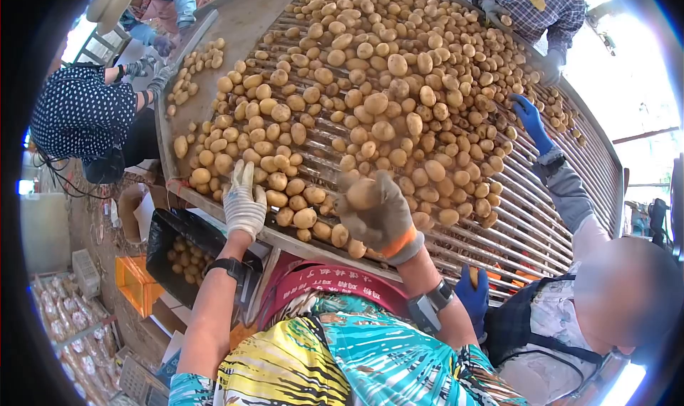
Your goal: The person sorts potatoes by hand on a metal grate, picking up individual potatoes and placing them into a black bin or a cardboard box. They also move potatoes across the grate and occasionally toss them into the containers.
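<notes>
Many potatoes (pixel 399 107) cover a sloping rack of metal bars (pixel 531 214). My left hand (pixel 244 201), in a pale striped glove, lies on potatoes at the near left edge of the rack, its fingers stretched out. Above the near edge, at the centre, my right hand (pixel 380 214) wears a grey-brown glove with an orange band. Its fingers are wrapped round one potato (pixel 363 194), held a little above the others. The potatoes under both hands are partly hidden.
Co-workers' gloved hands reach in at the right (pixel 532 121), far right and upper left. A black-lined crate (pixel 171 224) with potatoes stands below my left arm, beside an orange crate (pixel 134 285). Bagged goods (pixel 75 335) lie lower left.
</notes>
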